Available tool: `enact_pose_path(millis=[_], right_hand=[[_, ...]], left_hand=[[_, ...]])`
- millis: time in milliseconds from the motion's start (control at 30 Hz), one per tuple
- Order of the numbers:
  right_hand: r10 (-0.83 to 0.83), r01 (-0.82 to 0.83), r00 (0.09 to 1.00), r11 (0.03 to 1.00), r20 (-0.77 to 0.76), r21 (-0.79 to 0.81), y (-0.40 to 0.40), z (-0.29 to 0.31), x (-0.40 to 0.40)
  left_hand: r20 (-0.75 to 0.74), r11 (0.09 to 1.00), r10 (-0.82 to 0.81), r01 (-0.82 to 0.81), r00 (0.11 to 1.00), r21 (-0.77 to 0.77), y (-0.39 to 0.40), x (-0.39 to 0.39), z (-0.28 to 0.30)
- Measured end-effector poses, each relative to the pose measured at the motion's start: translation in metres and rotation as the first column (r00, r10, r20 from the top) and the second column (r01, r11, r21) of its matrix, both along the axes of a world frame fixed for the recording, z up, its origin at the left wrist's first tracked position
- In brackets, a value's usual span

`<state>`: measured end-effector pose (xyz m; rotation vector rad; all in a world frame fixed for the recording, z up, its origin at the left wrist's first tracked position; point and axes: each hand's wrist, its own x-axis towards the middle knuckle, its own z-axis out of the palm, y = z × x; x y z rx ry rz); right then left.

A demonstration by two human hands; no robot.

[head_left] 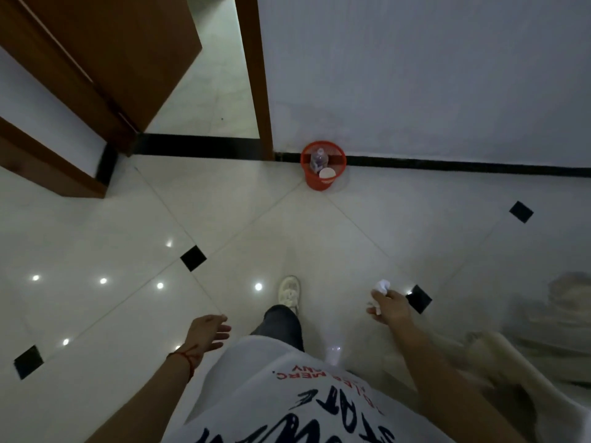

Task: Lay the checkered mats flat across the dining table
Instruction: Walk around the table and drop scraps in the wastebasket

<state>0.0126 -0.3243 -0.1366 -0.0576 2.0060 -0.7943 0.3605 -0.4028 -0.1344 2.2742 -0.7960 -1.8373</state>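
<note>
Oddly, no checkered mats and no dining table are showing anywhere in this view, so I cannot tell where they are lying. The person is standing on a glossy pale tiled floor [96, 225] set with small black diamond insets, one white sneaker [289, 290] stepping forward beneath a dark trouser leg.

Their right hand [388, 306] is reaching out low over the floor, its fingers curling around a crumpled white tissue [382, 287], which is poking out above the knuckles. Their left hand [208, 332] is hanging out in front with nothing in it, the fingers lying loosely together and slightly bent, the thumb a little apart. A red string bracelet [188, 359] is circling that wrist.

Ahead, a small red mesh wastebasket [323, 166] is sitting on the floor against the black baseboard of a white wall [431, 75], just beside a brown door frame. A clear plastic bottle [319, 158] and a white cup [327, 174] are resting inside it. A brown door [105, 49] is standing open on the left, showing more pale floor beyond. At the lower right, something pale is blurring past, too smeared to identify. The person's white shirt is carrying dark and red lettering.
</note>
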Motion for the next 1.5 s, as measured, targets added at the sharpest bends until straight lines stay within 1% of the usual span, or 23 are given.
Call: enact_pose_path(millis=[133,267,333,433,533,667,800,900,1000,1200,1333,1433,1500], right_hand=[[0.002,-0.002,1.0,1.0,0.008,0.016,-0.06,0.002,-0.027],[0.029,-0.027,0.999,0.998,-0.04,0.061,-0.105,0.005,-0.054],[0.02,-0.017,0.999,0.997,-0.035,0.078,-0.125,0.003,-0.07],[-0.008,0.009,1.0,0.993,-0.013,0.114,-0.157,-0.005,-0.098],[-0.005,0.007,1.0,0.993,-0.017,0.116,-0.202,-0.014,-0.135],[0.035,-0.033,0.999,0.995,-0.023,0.098,-0.283,-0.013,-0.186],[0.153,-0.148,0.987,0.986,-0.056,0.081,-0.372,-0.01,-0.225],[0.228,-0.223,0.972,0.972,-0.061,0.072,-0.429,-0.014,-0.24],[0.303,-0.296,0.952,0.949,-0.053,0.106,-0.471,-0.026,-0.241],[0.338,-0.332,0.941,0.931,-0.015,0.151,-0.54,-0.073,-0.223],[0.321,-0.314,0.947,0.932,-0.008,0.181,-0.577,-0.112,-0.21],[0.318,-0.313,0.948,0.922,0.015,0.229,-0.596,-0.146,-0.205],[0.285,-0.283,0.958,0.928,0.028,0.242,-0.603,-0.165,-0.203]], left_hand=[[-0.034,0.995,-0.097,0.096,0.995,-0.006,-0.108,-0.053,0.01],[-0.052,0.975,-0.211,0.207,0.976,-0.076,-0.209,-0.112,0.025],[-0.067,0.963,-0.252,0.243,0.965,-0.121,-0.251,-0.14,0.033],[-0.082,0.955,-0.265,0.25,0.961,-0.158,-0.307,-0.177,0.035],[-0.06,0.961,-0.237,0.225,0.97,-0.161,-0.349,-0.203,0.026],[-0.049,0.984,-0.159,0.154,0.986,-0.088,-0.38,-0.222,0.015],[-0.019,0.996,-0.085,0.085,0.996,0.004,-0.404,-0.238,0.007],[-0.017,0.999,-0.034,0.034,0.999,0.028,-0.428,-0.252,0.004],[0.006,0.998,-0.051,0.05,0.999,0.045,-0.449,-0.261,-0.006],[0.034,0.991,-0.097,0.093,0.995,0.098,-0.48,-0.263,-0.034],[0.042,0.993,-0.029,0.024,0.999,0.119,-0.499,-0.259,-0.047],[0.059,0.992,-0.021,0.013,0.998,0.128,-0.505,-0.257,-0.06],[0.064,0.991,0.001,-0.009,0.998,0.132,-0.507,-0.256,-0.069]])
